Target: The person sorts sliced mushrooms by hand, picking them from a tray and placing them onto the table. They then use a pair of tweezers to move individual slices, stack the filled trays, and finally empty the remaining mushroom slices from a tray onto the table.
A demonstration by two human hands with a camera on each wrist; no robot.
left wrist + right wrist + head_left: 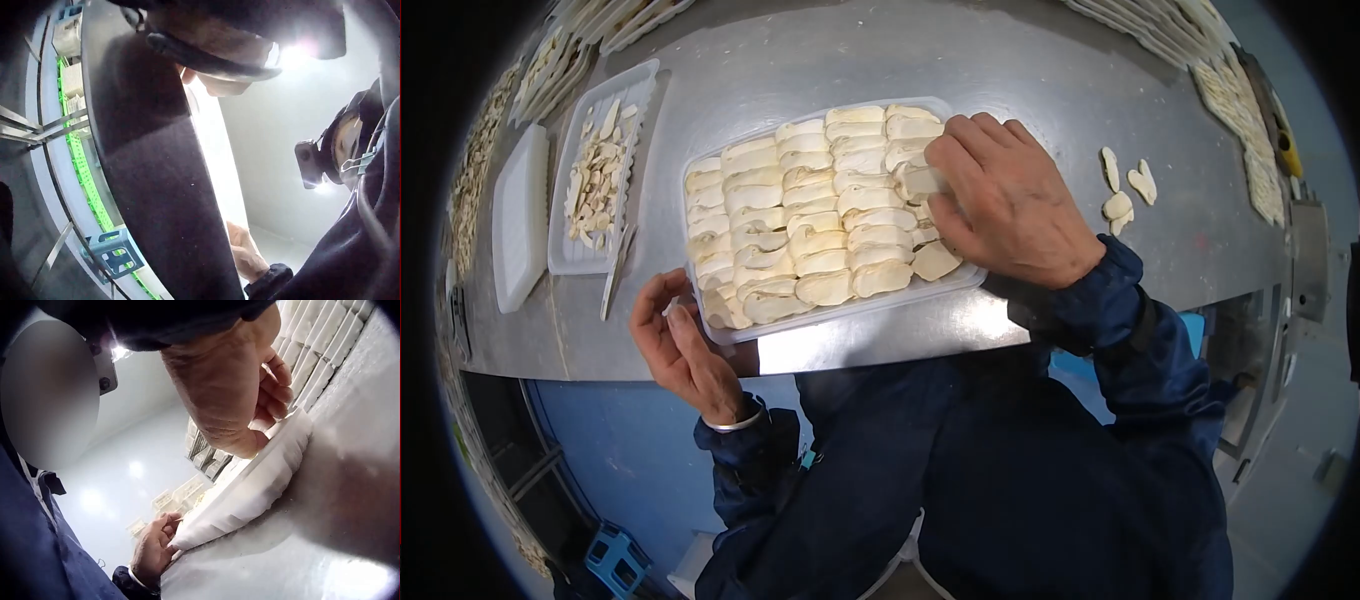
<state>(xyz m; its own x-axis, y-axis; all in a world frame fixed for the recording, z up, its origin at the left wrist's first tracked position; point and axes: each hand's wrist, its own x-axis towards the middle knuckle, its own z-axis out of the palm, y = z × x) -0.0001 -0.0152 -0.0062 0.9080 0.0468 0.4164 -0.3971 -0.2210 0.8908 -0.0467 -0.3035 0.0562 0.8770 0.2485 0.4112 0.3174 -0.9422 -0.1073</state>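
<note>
- The tray of slices, a shallow rectangular tray of translucent white plastic (975, 276), sits on the grey metal bench (800, 65), near its front edge.
- Cream-coloured flat slices (825, 287) lie overlapping in five columns along it. The four columns toward the left look filled from far side to near side.
- The fifth column, at the right end, looks less regular, and the right hand (1015, 200) partly covers it. The filling seems nearly complete, with this column still to be finished or straightened.
- The right hand's fingers are bent, clamped with the thumb on a pale slice (920, 182) in that column.
- The left hand (685, 350) is at the tray's near left corner, fingers bent; whether they grip the rim, I cannot tell.
- A few loose cream pieces (1117, 205) lie on the bench to the right, outside the tray; whether they belong in it is unclear.
- At left, a ribbed white tray (565, 262) holds small broken bits (600, 180), a thin pale tool (612, 285) beside it.
</note>
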